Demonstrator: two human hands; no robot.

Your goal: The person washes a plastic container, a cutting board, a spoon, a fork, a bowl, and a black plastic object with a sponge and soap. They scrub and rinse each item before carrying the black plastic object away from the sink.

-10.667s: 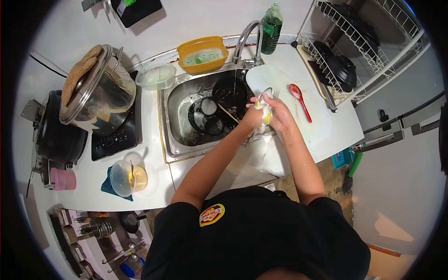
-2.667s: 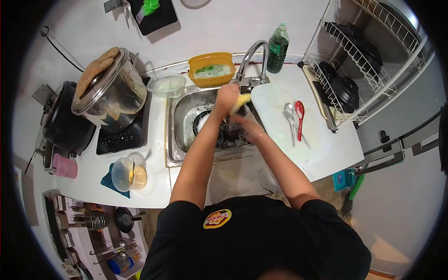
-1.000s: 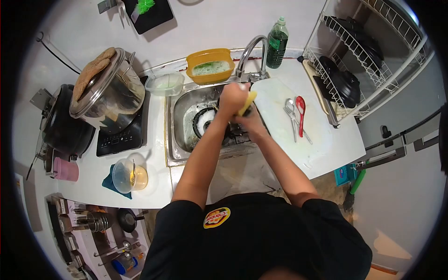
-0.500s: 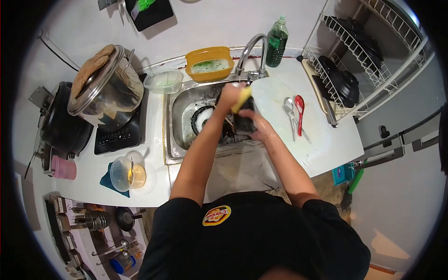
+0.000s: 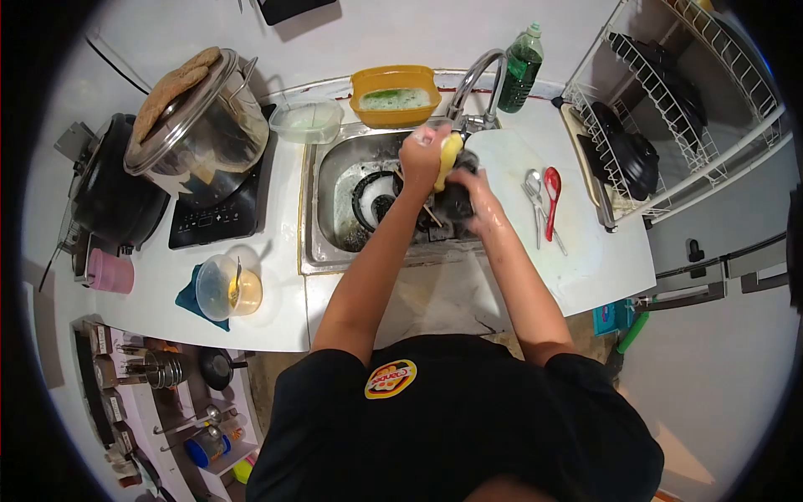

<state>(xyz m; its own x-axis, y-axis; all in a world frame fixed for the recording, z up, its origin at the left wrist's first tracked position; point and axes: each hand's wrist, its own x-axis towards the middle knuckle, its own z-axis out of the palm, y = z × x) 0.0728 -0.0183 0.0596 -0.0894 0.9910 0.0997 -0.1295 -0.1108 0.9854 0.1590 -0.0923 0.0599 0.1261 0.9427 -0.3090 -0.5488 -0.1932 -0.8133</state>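
Note:
Over the right part of the steel sink [image 5: 311,243], my left hand [image 5: 424,157] is closed on a yellow sponge [image 5: 449,161]. Just to its right, my right hand [image 5: 480,203] grips a black bowl-like dish [image 5: 454,201], blurred by motion. The sponge is close against the dish; its exact contact spot is hidden. Below my hands, soapy black dishes [image 5: 368,201] lie in the sink, and a thin wooden stick [image 5: 432,213] shows among them. A curved steel faucet [image 5: 481,75] rises behind my hands.
Behind the sink stand an orange basin [image 5: 355,88] of suds, a clear tub [image 5: 308,124] and a green soap bottle [image 5: 522,71]. Spoons [image 5: 550,201] lie on the right board. A dish rack [image 5: 669,192] stands far right; a large pot [image 5: 209,125] sits on the left cooker.
The whole view has shifted a little. The sponge and the dish have turned slightly between my hands, which keep their hold on both.

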